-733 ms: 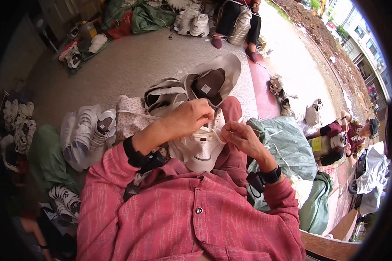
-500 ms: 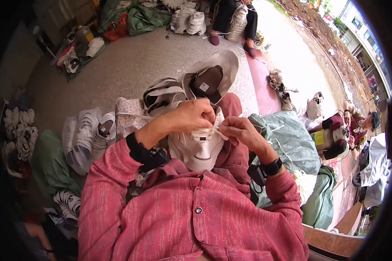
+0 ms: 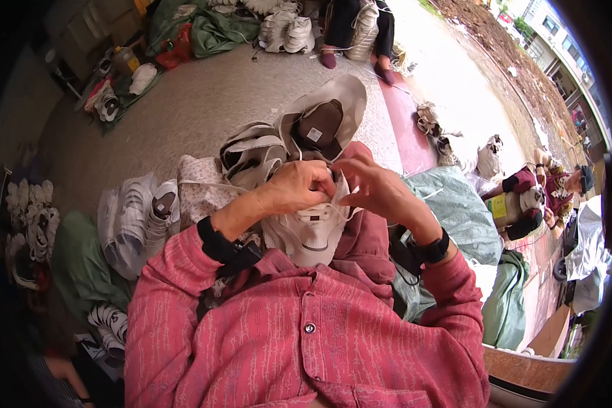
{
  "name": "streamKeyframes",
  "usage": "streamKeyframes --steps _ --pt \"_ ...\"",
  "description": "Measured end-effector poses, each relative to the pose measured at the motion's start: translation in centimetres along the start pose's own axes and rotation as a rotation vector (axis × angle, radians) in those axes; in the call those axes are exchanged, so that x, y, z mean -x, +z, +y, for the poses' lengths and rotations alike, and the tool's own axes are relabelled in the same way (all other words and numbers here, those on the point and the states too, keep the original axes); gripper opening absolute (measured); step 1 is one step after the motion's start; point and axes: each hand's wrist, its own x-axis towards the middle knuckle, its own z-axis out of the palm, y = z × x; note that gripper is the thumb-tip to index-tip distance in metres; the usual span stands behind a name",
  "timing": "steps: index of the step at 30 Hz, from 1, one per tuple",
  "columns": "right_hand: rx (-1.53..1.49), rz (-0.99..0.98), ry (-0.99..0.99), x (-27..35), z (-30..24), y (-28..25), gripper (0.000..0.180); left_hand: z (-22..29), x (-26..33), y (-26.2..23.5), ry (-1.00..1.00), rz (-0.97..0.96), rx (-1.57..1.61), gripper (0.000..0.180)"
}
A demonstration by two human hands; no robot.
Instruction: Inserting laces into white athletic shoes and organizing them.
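Note:
A white sneaker sits in my lap, its perforated toe pointing toward me. My left hand is closed in a pinch at the shoe's lacing area; its fingertips partly hide what they grip. My right hand is at the shoe's right edge, thumb and forefinger spread apart. A thin white shoelace hangs below the right fingers. Just beyond my hands, another light shoe stands with its dark insole showing, beside more white and brown shoes.
Bagged white shoes and a flowered cloth lie at left. A green sack sits close at right. Shoe piles and a seated person's legs are ahead. Another person sits at far right.
My right hand has opened from a pinch on the lace and shifted up toward the shoe's opening. My left hand stays pinched at the lacing. The whole view has shifted slightly.

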Motion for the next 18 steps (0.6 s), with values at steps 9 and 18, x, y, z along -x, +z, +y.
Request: streamKeyframes --steps 9,18 --pt "-0.241 -0.156 -0.227 -2.1 4.5 0.7 0.032 0.9 -0.3 0.0 0.006 -0.015 -0.178 0.012" --pt "-0.195 -0.211 -0.237 -2.9 4.8 0.5 0.028 0.9 0.4 0.2 0.381 0.237 -0.557 0.010"
